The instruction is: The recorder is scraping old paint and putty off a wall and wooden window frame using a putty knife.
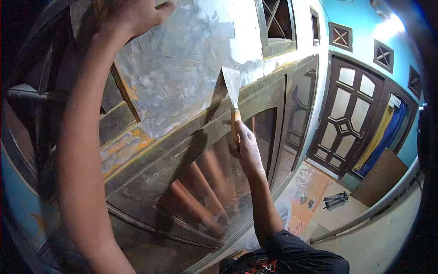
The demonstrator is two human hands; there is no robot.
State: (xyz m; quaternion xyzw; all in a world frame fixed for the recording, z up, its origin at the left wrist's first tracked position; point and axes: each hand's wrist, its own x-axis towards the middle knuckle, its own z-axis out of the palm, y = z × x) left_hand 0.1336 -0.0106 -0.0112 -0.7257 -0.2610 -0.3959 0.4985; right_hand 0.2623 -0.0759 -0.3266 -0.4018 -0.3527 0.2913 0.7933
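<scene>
My right hand (247,145) grips the wooden handle of a putty knife (233,85). Its wide metal blade points up in front of a wall patch (181,65) smeared grey and white; whether the blade touches the wall, I cannot tell. Whitish dust or filler marks the back of this hand. At the top left my left hand (142,15) is raised near the wall, partly cut off by the picture's edge. What its fingers touch is hidden. Bare orange and yellow patches (126,145) show along the wall's lower border, above a wooden window frame (178,144).
Glass panes (205,191) sit below the wall patch. A small cross-barred vent (279,20) is higher up. To the right stand a brown panelled door (345,113), a leaning brown board (379,178), an orange floor sheet (304,191) and a dark folded item (336,200).
</scene>
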